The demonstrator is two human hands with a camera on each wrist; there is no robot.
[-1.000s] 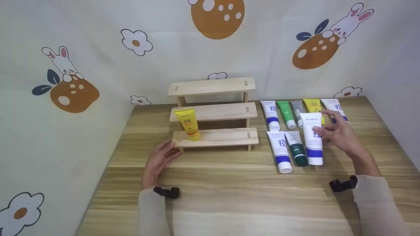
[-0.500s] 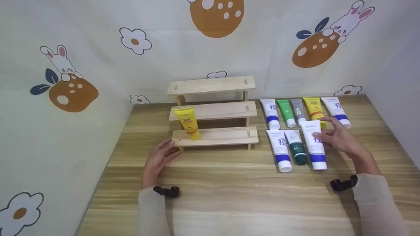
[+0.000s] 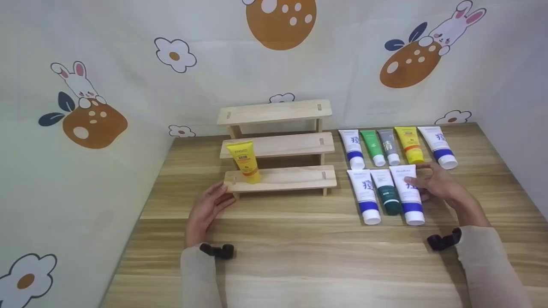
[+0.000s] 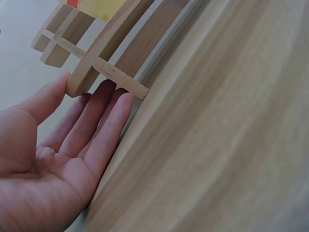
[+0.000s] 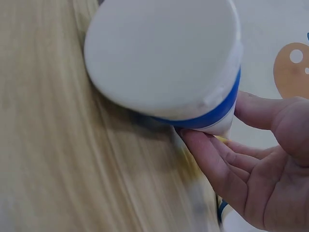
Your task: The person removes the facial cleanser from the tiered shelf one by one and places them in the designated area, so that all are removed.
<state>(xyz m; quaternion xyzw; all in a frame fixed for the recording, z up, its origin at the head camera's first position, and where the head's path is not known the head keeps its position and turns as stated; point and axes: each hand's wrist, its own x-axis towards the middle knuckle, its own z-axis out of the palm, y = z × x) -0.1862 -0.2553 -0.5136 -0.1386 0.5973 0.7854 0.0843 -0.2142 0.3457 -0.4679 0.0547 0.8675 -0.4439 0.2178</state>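
Observation:
My right hand (image 3: pixel 443 186) holds a white tube with a blue band (image 3: pixel 409 194) by its right side, thumb on the front, fingers behind. In the right wrist view, its broad white cap (image 5: pixel 161 53) faces the camera. Left of it lie a white and dark green tube (image 3: pixel 388 192) and another white-and-blue tube (image 3: pixel 364 194). At the lowest step's left end, my left hand (image 3: pixel 206 209) grips the three-step wooden stand (image 3: pixel 295 179); the left wrist view shows the thumb on the board's end and fingers beneath. A yellow tube (image 3: pixel 246 162) stands cap-down on that step.
Behind the held tube lies a back row: a white-and-blue tube (image 3: pixel 353 147), a green tube (image 3: pixel 373 147), a grey tube (image 3: pixel 388 147), a yellow tube (image 3: pixel 409 145) and a white-and-blue tube (image 3: pixel 439 145). A printed cloth (image 3: pixel 351 64) rises behind the wooden table (image 3: pixel 299 256).
My right hand has brought the white-and-blue tube down and nearer, beside the green-and-white tube, uncovering the back row's right end. My left hand stays on the stand.

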